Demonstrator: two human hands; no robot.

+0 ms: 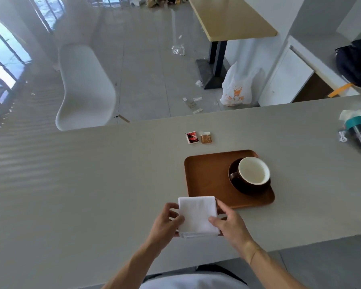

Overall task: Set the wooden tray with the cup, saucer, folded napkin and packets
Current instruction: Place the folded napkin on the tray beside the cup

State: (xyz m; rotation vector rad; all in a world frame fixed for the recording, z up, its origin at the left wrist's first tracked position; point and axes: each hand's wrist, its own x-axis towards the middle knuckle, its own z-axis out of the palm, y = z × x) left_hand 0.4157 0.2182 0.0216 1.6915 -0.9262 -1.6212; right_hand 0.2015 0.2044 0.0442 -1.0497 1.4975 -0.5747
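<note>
Our left hand (165, 221) and right hand (227, 223) each keep a pinching grip on opposite edges of the folded napkin (197, 215), just off the wooden tray's (204, 176) near corner (light, limp, likely to unfold, so best carried by both edges).

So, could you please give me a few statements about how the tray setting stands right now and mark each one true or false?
1. The cup sits on the saucer on the wooden tray. True.
2. Both packets already lie on the tray. False: the red packet and the brown packet lie on the counter beyond it.
3. Both hands hold the folded napkin. True: left hand, right hand.
4. The napkin lies inside the tray. False: it is at the tray's near left corner, in the hands.
</note>
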